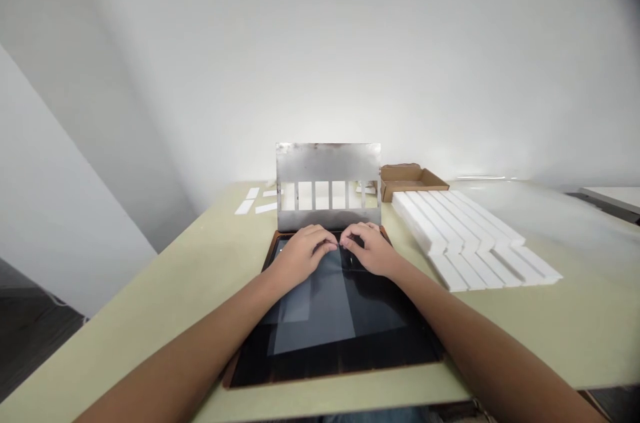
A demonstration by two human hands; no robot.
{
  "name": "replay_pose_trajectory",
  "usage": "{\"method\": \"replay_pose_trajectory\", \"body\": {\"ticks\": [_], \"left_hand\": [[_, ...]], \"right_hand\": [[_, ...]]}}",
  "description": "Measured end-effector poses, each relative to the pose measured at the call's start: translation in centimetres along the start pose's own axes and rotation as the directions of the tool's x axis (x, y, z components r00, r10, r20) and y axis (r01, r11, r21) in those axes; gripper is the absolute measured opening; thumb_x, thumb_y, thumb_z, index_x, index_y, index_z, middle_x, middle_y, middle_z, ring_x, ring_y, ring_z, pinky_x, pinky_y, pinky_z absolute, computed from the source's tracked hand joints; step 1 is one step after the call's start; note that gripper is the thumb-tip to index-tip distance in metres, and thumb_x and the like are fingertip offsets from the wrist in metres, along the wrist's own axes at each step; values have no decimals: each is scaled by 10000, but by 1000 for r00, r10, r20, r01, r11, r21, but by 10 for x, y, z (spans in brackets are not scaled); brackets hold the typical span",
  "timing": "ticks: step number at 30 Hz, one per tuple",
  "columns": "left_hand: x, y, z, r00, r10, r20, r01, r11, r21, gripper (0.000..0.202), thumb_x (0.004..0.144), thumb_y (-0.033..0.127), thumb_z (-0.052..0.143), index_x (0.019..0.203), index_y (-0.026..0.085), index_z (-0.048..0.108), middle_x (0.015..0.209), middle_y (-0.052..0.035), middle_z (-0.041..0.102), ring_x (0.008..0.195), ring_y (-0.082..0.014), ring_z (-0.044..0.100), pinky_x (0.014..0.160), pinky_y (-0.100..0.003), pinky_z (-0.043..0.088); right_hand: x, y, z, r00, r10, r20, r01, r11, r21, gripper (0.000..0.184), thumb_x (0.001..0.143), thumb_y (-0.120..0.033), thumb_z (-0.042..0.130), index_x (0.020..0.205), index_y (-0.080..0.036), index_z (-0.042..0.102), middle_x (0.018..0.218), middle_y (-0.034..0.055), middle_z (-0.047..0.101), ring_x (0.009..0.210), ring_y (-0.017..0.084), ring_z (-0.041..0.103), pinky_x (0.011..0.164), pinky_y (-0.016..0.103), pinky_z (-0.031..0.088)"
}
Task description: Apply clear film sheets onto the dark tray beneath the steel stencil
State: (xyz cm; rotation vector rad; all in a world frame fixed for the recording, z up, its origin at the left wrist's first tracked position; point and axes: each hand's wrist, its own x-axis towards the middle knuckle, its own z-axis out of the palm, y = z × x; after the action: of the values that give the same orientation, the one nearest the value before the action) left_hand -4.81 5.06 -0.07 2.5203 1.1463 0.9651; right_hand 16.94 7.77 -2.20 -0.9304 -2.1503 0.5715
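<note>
Panel (340, 336), dark and glossy with a brown border, lies flat near the front edge of the table (560, 336), about midway along it. We see pale patches reflected in its surface. Our left hand (303, 253) and right hand (367, 250) rest side by side on its far part. Neither hand is clenched. The fingers (327, 241) curve down and nearly meet at the centre, close to the foot of an upright metal plate (327, 163). This plate stands at the panel's far edge and has a row of narrow slots. We cannot tell whether the fingertips pinch anything thin or only touch the panel.

Handling note: we judge this hand position sound, with both hands placed evenly about the centre and the wrists low, as it spreads the contact and steadies the plate's foot.

To the right, white bars (460, 236) lie in neat rows near the table's right edge, with an open cardboard box (410, 180) behind them at the far edge. Small white strips (250, 200) lie left of the plate, towards the far left corner.
</note>
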Motion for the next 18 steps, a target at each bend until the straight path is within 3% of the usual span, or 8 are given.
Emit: {"method": "replay_pose_trajectory", "body": {"ticks": [4, 10, 18], "left_hand": [[1, -5, 1, 999, 0, -38, -1, 1000, -25, 107, 958, 218, 597, 919, 225, 697, 885, -6, 678, 869, -185, 624, 813, -310, 471], [0, -7, 2, 999, -1, -37, 0, 1000, -30, 98, 951, 238, 618, 913, 229, 708, 874, 0, 677, 856, -173, 627, 789, -293, 473], [-1, -9, 3, 999, 14, -31, -15, 999, -37, 119, 965, 264, 609, 914, 233, 712, 880, -6, 675, 865, -179, 624, 803, -298, 471]], "right_hand": [[1, 3, -1, 998, 6, 59, -19, 974, 226, 198, 975, -355, 531, 891, -212, 639, 837, 4, 684, 816, 168, 611, 849, 315, 425], [1, 6, 0, 990, 45, 131, -90, 928, 362, 221, 952, -381, 556, 878, -189, 637, 803, 7, 647, 774, 158, 583, 776, 288, 441], [1, 7, 2, 984, 95, 152, -145, 920, 365, 256, 934, -415, 582, 868, -177, 649, 770, -2, 627, 730, 146, 551, 732, 282, 423]]}}
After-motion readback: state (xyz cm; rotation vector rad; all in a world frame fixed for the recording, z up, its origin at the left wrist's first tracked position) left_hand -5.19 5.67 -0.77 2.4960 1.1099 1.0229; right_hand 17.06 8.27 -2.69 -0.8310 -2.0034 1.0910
